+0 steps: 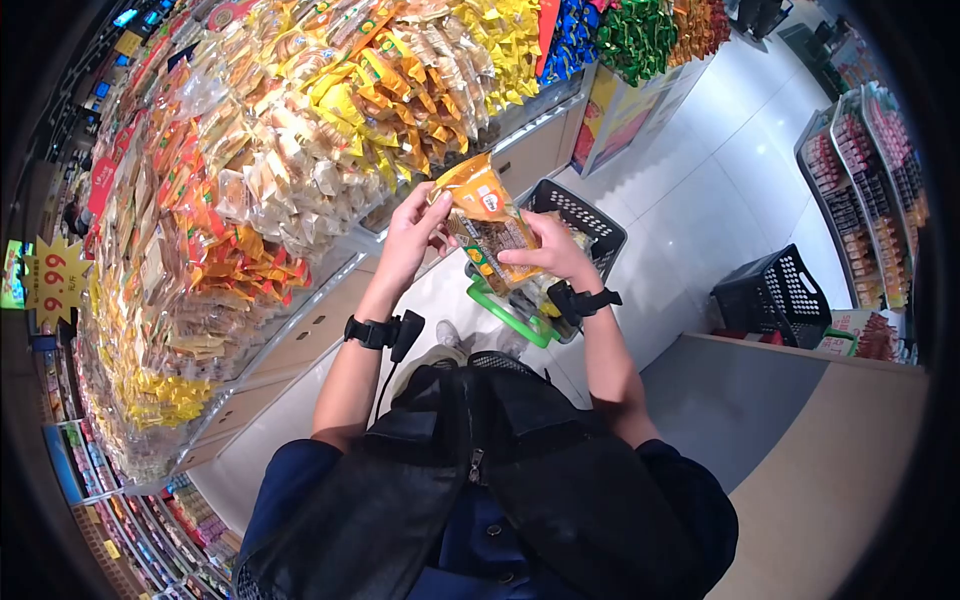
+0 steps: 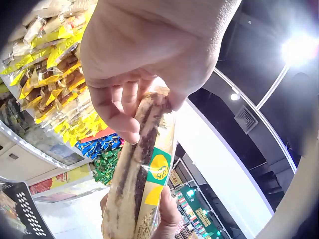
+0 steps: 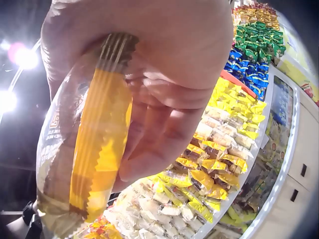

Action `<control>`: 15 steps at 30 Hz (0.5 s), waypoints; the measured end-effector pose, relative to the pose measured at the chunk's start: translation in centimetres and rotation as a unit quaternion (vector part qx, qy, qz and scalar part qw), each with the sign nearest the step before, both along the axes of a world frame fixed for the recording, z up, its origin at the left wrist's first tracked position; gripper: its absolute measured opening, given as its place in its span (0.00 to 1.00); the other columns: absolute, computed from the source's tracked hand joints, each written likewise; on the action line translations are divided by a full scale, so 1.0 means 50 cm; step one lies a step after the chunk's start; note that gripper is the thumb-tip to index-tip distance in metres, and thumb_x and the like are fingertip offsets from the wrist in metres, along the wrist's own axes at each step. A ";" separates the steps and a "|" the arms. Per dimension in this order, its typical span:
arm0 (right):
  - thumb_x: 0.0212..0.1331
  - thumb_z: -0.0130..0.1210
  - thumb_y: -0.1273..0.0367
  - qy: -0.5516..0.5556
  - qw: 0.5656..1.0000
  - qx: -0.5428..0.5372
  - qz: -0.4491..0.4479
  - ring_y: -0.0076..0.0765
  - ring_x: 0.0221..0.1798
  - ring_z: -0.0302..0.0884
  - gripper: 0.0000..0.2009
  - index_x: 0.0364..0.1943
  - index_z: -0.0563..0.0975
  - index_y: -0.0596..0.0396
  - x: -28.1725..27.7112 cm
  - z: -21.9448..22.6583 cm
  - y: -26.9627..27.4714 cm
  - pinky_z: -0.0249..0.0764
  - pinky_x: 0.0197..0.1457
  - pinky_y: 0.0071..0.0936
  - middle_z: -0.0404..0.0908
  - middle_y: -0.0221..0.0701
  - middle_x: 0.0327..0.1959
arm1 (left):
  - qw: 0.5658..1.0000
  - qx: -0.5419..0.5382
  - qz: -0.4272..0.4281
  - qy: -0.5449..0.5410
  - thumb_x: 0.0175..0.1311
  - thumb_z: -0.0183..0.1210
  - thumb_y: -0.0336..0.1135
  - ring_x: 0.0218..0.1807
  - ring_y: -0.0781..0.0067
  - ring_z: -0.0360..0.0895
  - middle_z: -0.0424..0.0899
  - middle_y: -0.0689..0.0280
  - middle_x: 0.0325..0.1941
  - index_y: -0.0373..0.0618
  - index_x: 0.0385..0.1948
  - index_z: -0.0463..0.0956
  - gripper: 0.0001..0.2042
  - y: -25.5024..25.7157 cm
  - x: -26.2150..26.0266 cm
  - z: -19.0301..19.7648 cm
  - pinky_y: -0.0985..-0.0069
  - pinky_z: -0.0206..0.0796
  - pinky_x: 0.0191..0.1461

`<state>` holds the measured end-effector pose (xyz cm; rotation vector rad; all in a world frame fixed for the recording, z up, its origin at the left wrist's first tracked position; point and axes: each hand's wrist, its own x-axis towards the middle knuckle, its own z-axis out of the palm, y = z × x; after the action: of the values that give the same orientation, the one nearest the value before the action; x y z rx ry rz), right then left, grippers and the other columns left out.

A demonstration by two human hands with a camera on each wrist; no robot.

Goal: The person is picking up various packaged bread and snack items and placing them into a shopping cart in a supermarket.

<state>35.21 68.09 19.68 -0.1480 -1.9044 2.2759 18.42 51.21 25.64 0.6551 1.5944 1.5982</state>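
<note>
Both hands hold a packaged bread snack (image 1: 490, 215) in clear and orange plastic, up in front of the body. My left hand (image 1: 412, 235) pinches its upper left edge between thumb and fingers. On the opposite side my right hand (image 1: 553, 250) grips the pack, thumb across its front. Seen from the left wrist, the pack (image 2: 132, 184) shows a pale and dark brown filling and a green and yellow label. The right wrist view has its crimped yellow back seam (image 3: 97, 144) close to the palm.
A sloping display of wrapped snacks (image 1: 330, 120) runs along the left and front. Below the hands is a black shopping basket (image 1: 612, 232) with a green handle (image 1: 515, 318). Another black basket (image 1: 775, 295) stands at right by a counter (image 1: 800, 420). Shelves (image 1: 860, 190) stand beyond.
</note>
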 end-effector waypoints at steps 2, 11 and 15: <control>0.52 0.70 0.68 -0.025 0.997 0.067 0.005 0.22 0.52 0.76 0.30 0.59 0.71 0.66 0.003 0.023 -0.003 0.71 0.57 0.22 0.80 0.30 0.51 | 1.000 0.008 0.013 -0.001 0.72 0.57 0.41 0.25 0.81 0.78 0.78 0.69 0.32 0.41 0.50 0.72 0.14 -0.007 -0.002 -0.009 0.84 0.68 0.24; 0.75 0.45 0.59 0.026 0.986 -0.074 -0.150 0.22 0.39 0.81 0.19 0.48 0.79 0.63 0.022 -0.115 -0.039 0.78 0.40 0.21 0.82 0.33 0.38 | 0.986 0.113 0.119 -0.021 0.73 0.55 0.38 0.21 0.89 0.68 0.82 0.69 0.36 0.42 0.48 0.75 0.11 -0.084 -0.048 0.005 0.81 0.76 0.28; 0.73 0.49 0.56 -0.134 0.979 0.001 -0.154 0.22 0.36 0.81 0.18 0.39 0.81 0.58 0.033 -0.253 -0.070 0.75 0.40 0.21 0.84 0.29 0.34 | 0.967 0.202 0.147 -0.057 0.75 0.51 0.40 0.36 0.76 0.84 0.85 0.61 0.43 0.42 0.47 0.72 0.11 -0.164 -0.099 0.022 0.78 0.82 0.34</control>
<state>36.84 64.60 7.01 -0.7312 -1.8451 2.1296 13.45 43.02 26.75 0.5381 1.3362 2.1731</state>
